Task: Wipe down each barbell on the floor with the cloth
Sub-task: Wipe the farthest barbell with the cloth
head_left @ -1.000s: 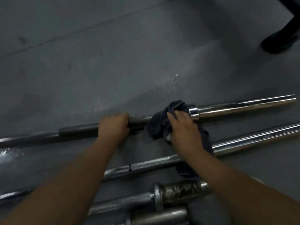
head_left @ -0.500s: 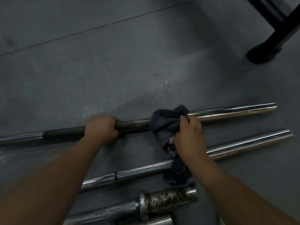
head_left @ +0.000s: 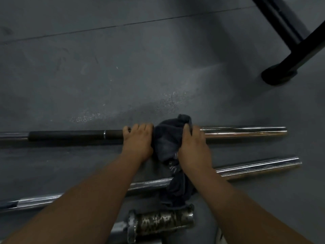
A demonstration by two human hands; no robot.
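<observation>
The far barbell [head_left: 244,132] lies across the grey floor, dark along its shaft and shiny at its right sleeve. My left hand [head_left: 139,141] grips its shaft. Right beside it, my right hand [head_left: 193,148] presses a dark grey cloth [head_left: 167,140] around the bar where shaft meets sleeve. The cloth's loose end hangs down over a second chrome barbell [head_left: 256,166] lying nearer to me. A third bar with a worn, rusty sleeve [head_left: 161,221] lies at the bottom, partly hidden by my forearms.
A black metal frame with a rounded foot [head_left: 279,74] stands on the floor at the upper right. Pale speckles [head_left: 168,99] mark the floor just beyond the far barbell. A seam [head_left: 123,25] crosses the floor at the back.
The view has shifted and the far bar now lies level. My left hand slid right along the shaft until it meets the cloth. My right hand still holds the cloth on the bar.
</observation>
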